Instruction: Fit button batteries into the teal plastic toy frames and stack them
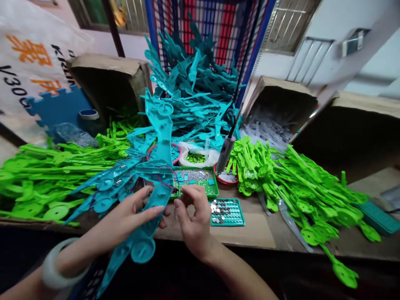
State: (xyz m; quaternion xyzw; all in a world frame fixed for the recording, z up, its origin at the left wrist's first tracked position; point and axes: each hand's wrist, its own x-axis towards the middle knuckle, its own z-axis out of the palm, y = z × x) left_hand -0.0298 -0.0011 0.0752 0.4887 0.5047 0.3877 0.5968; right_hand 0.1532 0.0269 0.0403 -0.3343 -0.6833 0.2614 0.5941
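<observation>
Brown workbench (229, 192) under a green tray (216, 191), a red basket (226, 182), a teal tray (228, 224) and, at right, green plastic pieces (312, 200).

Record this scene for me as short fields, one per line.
Left hand: holds the teal part
Left wrist: pale bangle
Right hand: raised close beside the teal part; whether it grips anything is unclear
Right of right hand: small tray with round discs
Behind hands: green tray, grey tool, teal pile
Sides: left green pile, right green pile
</observation>
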